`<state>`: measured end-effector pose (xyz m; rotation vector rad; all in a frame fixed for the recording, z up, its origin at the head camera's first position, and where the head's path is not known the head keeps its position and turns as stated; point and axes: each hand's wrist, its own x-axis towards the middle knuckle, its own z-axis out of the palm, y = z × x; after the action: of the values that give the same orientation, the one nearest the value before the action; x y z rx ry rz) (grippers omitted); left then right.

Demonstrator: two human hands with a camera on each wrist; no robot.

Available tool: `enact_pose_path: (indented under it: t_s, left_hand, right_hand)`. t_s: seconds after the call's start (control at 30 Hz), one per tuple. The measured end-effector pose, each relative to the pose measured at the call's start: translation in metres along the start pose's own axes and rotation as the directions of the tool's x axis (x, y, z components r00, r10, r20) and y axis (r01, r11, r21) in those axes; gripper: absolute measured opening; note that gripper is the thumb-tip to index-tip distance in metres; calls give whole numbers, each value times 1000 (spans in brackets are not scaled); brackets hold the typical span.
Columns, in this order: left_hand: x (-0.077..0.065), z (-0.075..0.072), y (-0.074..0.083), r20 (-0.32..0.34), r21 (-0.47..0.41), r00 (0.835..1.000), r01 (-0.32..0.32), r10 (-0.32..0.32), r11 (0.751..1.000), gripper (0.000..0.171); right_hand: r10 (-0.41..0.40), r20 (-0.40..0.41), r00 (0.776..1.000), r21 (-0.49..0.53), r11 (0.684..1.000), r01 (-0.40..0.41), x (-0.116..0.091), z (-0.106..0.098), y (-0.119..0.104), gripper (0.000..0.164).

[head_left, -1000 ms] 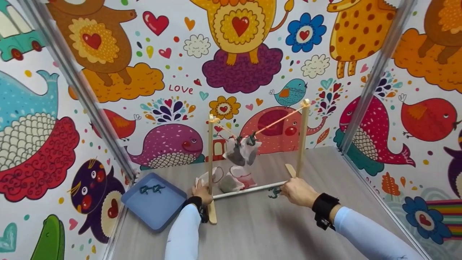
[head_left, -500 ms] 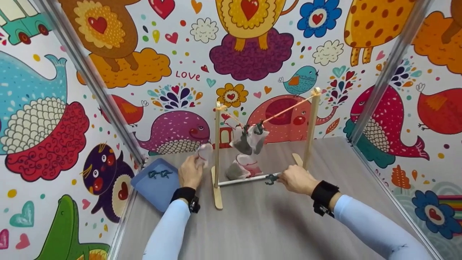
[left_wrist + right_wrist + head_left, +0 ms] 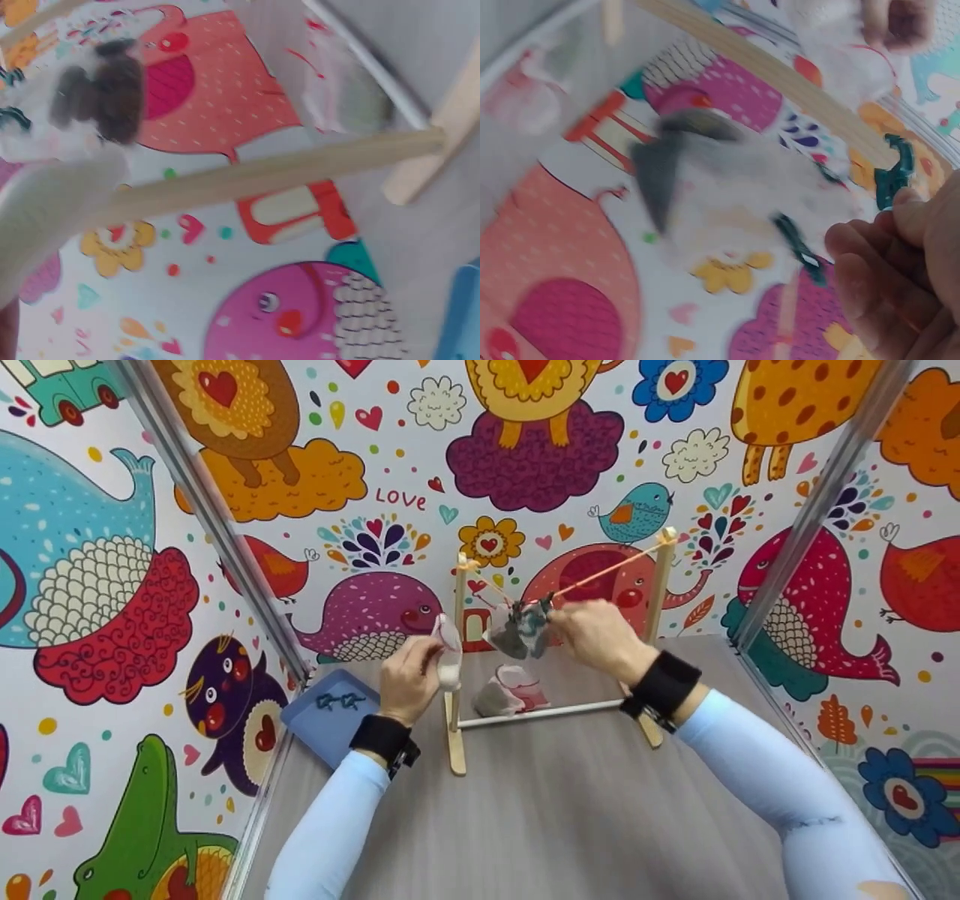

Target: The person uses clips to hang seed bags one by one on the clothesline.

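Observation:
My left hand [image 3: 409,679] pinches a small white sock [image 3: 448,656] with a pink edge, held up beside the rack's left post [image 3: 459,637]. In the right wrist view, my right hand [image 3: 900,277] pinches a dark green clip [image 3: 895,176] between thumb and fingers. In the head view that hand is raised at the sagging string [image 3: 607,571], close to the hanging socks. Those white socks [image 3: 510,637] with grey ends hang at the string's low point, fixed by green clips [image 3: 799,247]. A pair of grey, white and pink socks [image 3: 514,690] lies behind the white bottom bar [image 3: 555,711].
A blue tray [image 3: 311,735] with two green clips [image 3: 339,701] stands left of the rack. The rack's right post [image 3: 660,585] rises behind my right wrist. Printed panels [image 3: 337,540] with metal corner rails [image 3: 202,502] enclose the table [image 3: 540,810].
My left hand has picked the sock up from behind the left post and raised it. My right hand has lifted the clip from beside the bottom bar up to the string.

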<state>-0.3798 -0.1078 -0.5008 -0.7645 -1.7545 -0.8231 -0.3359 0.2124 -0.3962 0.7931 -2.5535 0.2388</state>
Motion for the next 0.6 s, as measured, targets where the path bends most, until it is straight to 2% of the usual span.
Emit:
enact_pose_path:
  t_s: [0.17, 0.3, 0.37, 0.43, 0.6]
  left_hand:
    - [21, 7, 18, 20, -44, 997, -69, 69, 997, 21]
    - [25, 11, 28, 20, -63, 986, -163, 164, 985, 23]
    - [27, 14, 30, 29, -57, 984, -173, 175, 983, 23]
    - [29, 19, 31, 39, -43, 988, -148, 149, 988, 21]
    - [36, 32, 25, 48, 34, 999, -4, 3, 999, 28]
  right_hand:
    - [34, 5, 999, -42, 999, -34, 36, -14, -2, 13]
    - [2, 54, 999, -33, 999, 0, 55, -15, 3, 15]
    - [-27, 84, 996, -25, 999, 29, 60, -15, 7, 15]
    - [-57, 105, 993, -7, 998, 58, 64, -16, 12, 14]
    - [-65, 112, 992, 57, 997, 58, 67, -16, 24, 10]
